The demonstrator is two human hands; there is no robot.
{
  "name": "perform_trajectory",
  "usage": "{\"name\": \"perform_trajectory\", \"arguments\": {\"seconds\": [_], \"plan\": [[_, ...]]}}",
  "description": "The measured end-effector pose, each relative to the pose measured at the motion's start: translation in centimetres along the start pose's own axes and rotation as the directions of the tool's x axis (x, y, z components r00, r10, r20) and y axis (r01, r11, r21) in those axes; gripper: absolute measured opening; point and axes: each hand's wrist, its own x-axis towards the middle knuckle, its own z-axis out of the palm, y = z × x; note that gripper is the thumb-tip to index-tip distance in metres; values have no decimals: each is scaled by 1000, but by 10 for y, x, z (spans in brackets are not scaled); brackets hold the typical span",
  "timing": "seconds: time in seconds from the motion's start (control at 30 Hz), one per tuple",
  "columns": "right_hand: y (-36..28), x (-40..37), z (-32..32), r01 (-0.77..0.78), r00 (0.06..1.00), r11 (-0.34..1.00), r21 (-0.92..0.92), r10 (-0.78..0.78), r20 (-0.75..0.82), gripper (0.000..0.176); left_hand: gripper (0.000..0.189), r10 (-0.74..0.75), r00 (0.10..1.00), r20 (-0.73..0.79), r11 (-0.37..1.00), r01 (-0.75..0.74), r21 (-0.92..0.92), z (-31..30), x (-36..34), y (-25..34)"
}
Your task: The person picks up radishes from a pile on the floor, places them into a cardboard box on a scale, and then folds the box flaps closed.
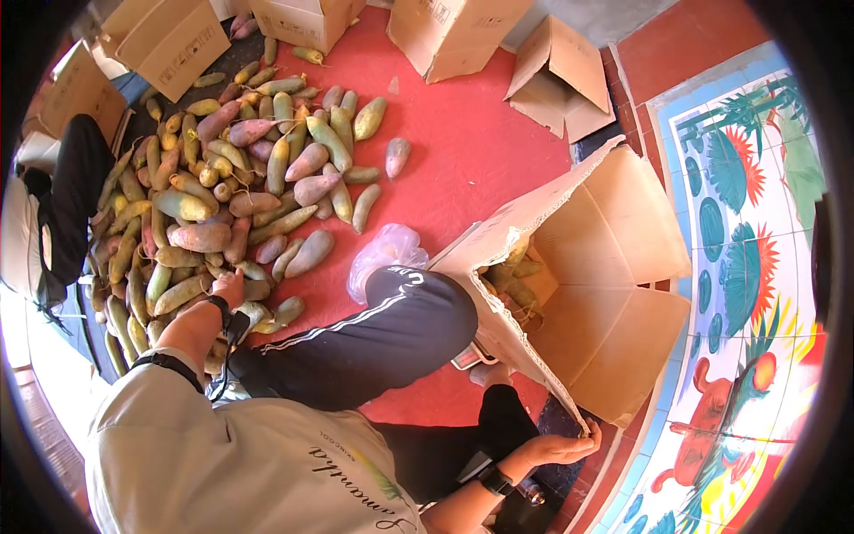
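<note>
My left hand (pixel 229 289) is down at the near edge of a big pile of radishes (pixel 200 237), green and pinkish-purple. Its fingers are curled around a radish there, mostly hidden by the hand. My right hand (pixel 565 447) pinches the lower corner of a flap on a tall open cardboard box (pixel 614 240). Inside the box, several green radishes (pixel 516 278) lie toward the left side. A crumpled clear plastic bag (pixel 389 254) rests on the red floor between the pile and the box, beside my bent knee (pixel 418 311).
Several cardboard boxes (pixel 458 36) stand along the back, and a small open one (pixel 565 80) sits near the wall. A painted tile wall (pixel 738 267) runs along the right. At the left edge is another person's dark-clothed leg (pixel 82 187). Part of a scale (pixel 470 358) shows beneath the box.
</note>
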Motion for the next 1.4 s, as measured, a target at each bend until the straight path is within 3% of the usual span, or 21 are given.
{"name": "perform_trajectory", "arguments": {"seconds": [0.03,0.1,0.13,0.23,0.37,0.4,0.53,0.6,0.7,0.73,0.8,0.83,0.87,0.93,1.0,1.07,1.1,1.17,1.27,1.3,1.4], "plan": [[-1,0,0,5,1000,1000,-1,-5,7,43,45,0,1000,-7,1000,0,1,7,5,-5],[-4,0,1,6,1000,1000,3,-6,3,43,34,191,972,137,974,-206,99,51,42,-32],[-7,0,1,1,1000,1000,12,-1,16,42,27,255,961,110,954,-269,135,101,78,-52],[-7,-1,0,-14,1000,999,44,13,23,41,34,73,946,316,988,-26,-152,-33,-12,-5],[-2,-3,-1,-24,999,998,65,21,46,37,40,127,947,295,987,-92,-130,-36,-7,-4],[-3,-3,-2,-27,999,997,72,24,36,37,40,158,953,260,986,-164,3,-34,-1,-5],[-7,-3,-5,-25,997,996,81,19,77,33,33,140,960,242,982,-165,87,-56,0,4],[-9,-3,-6,-44,994,995,89,35,99,30,25,422,881,213,858,-464,220,-24,48,-4],[-8,-4,-7,-35,994,994,105,23,111,30,20,510,833,213,727,-551,411,-91,19,27],[-6,-4,-8,-27,993,994,104,14,120,29,16,660,750,-37,715,-612,337,-88,32,20],[-6,-4,-8,-26,992,993,117,11,123,29,16,781,532,-326,624,-654,427,-131,11,29],[-6,-4,-8,-22,991,992,128,5,135,29,19,554,712,-431,692,-682,-237,-171,-32,45],[-7,-4,-9,-24,992,991,129,7,129,29,23,326,886,-329,409,-446,-796,-209,-74,63],[-8,-3,-10,5,991,994,110,-20,134,28,30,378,765,-521,291,-633,-718,-246,-90,74],[-7,-3,-10,13,992,994,104,-26,125,28,31,331,564,-757,173,-824,-539,-293,-135,96],[-5,-4,-9,22,992,995,97,-34,119,28,34,361,441,-822,72,-892,-447,-334,-179,112],[-4,-4,-9,27,992,995,100,-39,122,29,34,361,439,-823,72,-893,-445,-350,-200,119],[-3,-4,-10,32,992,994,105,-45,121,30,36,443,392,-806,-285,-791,-541,-373,-230,137],[-5,-4,-11,55,990,995,87,-66,124,30,35,472,316,-823,-393,-760,-517,-382,-222,174],[-6,-4,-11,57,990,995,81,-67,128,30,33,488,368,-792,-352,-747,-564,-382,-227,186],[-7,-3,-11,65,988,995,71,-74,133,30,29,624,258,-738,-413,-693,-591,-380,-247,222]]}}
